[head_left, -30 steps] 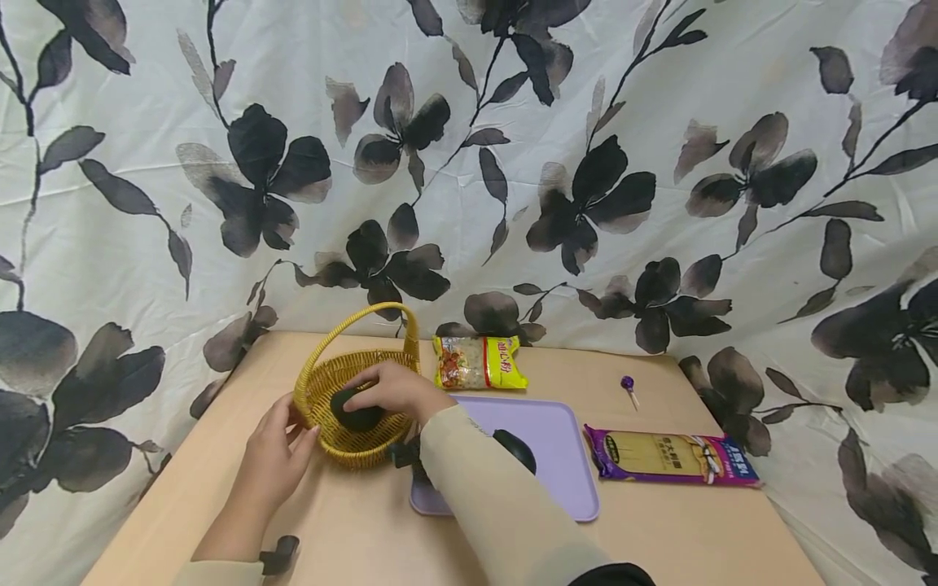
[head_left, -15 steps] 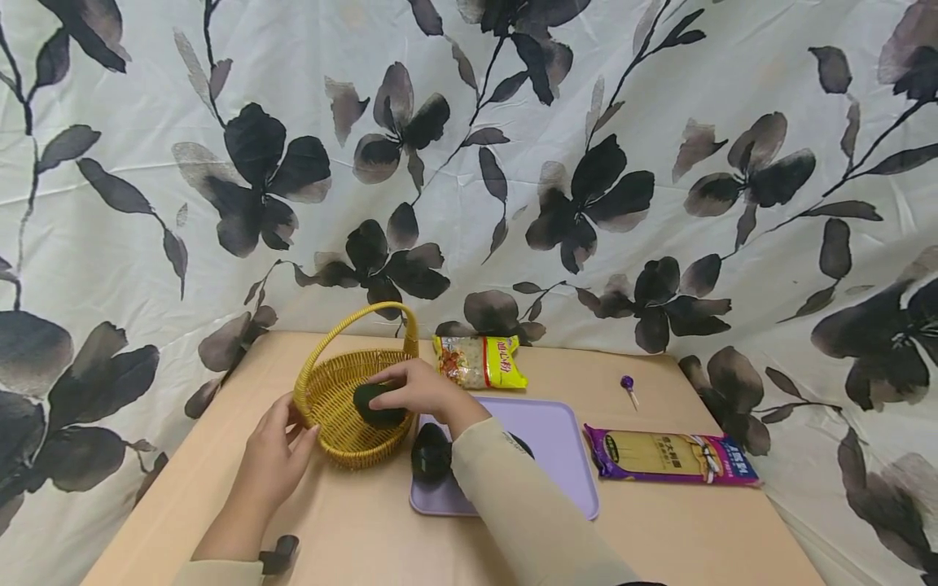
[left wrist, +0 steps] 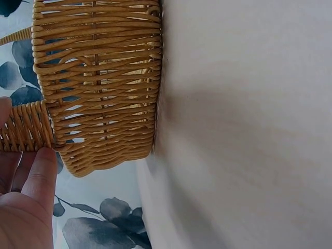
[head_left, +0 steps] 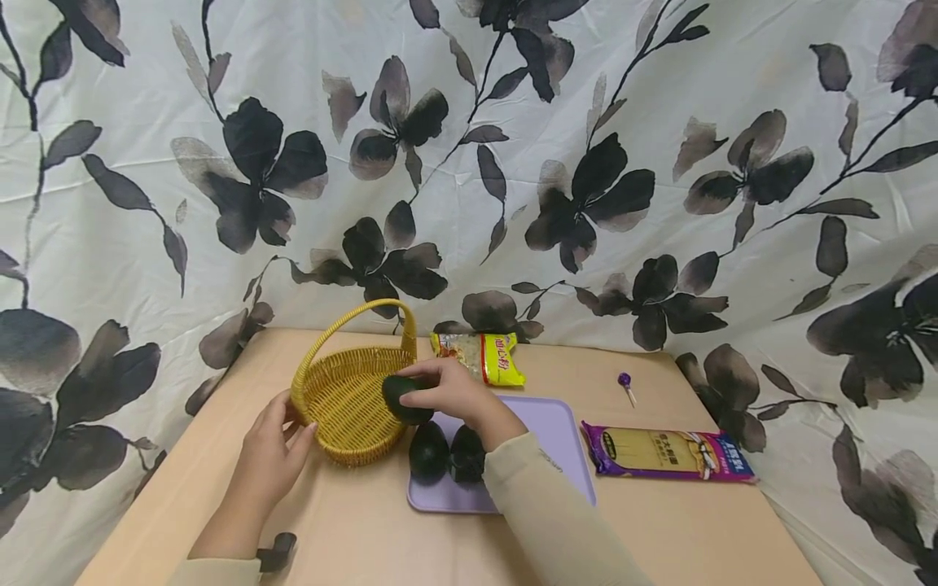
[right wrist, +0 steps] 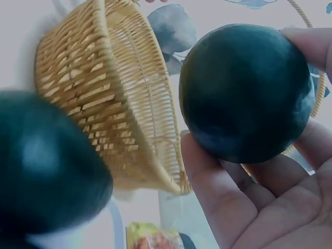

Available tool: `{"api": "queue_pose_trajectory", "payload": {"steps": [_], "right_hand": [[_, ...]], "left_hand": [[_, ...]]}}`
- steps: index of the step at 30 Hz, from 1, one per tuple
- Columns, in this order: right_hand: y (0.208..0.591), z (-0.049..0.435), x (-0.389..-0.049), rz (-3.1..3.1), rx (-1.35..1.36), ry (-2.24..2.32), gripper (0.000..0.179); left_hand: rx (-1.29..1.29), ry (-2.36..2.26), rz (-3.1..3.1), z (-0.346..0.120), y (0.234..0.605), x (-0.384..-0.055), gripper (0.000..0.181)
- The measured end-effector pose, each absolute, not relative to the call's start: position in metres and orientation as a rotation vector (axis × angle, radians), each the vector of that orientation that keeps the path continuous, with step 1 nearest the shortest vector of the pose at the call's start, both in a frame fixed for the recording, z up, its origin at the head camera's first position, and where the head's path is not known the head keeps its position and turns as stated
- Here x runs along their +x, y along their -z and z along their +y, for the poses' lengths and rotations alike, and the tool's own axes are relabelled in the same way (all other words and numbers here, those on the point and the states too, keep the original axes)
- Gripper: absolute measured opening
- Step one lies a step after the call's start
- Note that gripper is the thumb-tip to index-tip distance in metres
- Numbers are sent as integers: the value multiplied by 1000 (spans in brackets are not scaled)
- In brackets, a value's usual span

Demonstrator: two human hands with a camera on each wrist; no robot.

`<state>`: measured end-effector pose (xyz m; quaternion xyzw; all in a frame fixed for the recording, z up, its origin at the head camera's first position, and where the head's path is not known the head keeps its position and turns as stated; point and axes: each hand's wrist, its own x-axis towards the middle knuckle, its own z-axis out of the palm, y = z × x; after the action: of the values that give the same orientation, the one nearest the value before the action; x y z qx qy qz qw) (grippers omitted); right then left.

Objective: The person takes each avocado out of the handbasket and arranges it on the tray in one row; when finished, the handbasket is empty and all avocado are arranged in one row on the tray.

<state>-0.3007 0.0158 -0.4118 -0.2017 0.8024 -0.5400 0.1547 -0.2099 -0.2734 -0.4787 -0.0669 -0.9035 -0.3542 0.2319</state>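
Observation:
My right hand (head_left: 458, 395) holds a dark green avocado (head_left: 405, 399) between thumb and fingers at the right rim of a yellow wicker basket (head_left: 352, 439). In the right wrist view the held avocado (right wrist: 246, 93) is apart from the basket's wall (right wrist: 88, 78). My left hand (head_left: 271, 464) grips the basket's left side at the foot of its handle; the left wrist view shows fingers (left wrist: 41, 179) under that woven band. On the lilac tray (head_left: 542, 439) lies another avocado (head_left: 428, 452), with a further dark object (head_left: 466, 453) beside it, partly hidden by the right wrist.
Behind the tray is a yellow food packet (head_left: 501, 360). To the right lie a purple packet of noodles (head_left: 667, 452) and a purple lollipop (head_left: 625, 381). A floral cloth (head_left: 586, 203) hangs along the back edge of the wooden-coloured table (head_left: 352, 529).
My right hand has moved right with the avocado, from inside the basket to its right rim. The tray's avocado has come into fuller view. My left hand has stayed on the basket.

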Motion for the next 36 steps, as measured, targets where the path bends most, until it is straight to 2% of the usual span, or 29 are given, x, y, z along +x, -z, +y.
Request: {"api": "queue_pose_trajectory", "payload": {"steps": [19,36], "right_hand": [[418,90,-281,2400,-546,1645,49],[435,146,-254,2542,-284,1755,46]], "left_hand": [[-181,998,-2491,-276,479,-212,58],[-161,995,-2509,-275,478,-211,60]]}}
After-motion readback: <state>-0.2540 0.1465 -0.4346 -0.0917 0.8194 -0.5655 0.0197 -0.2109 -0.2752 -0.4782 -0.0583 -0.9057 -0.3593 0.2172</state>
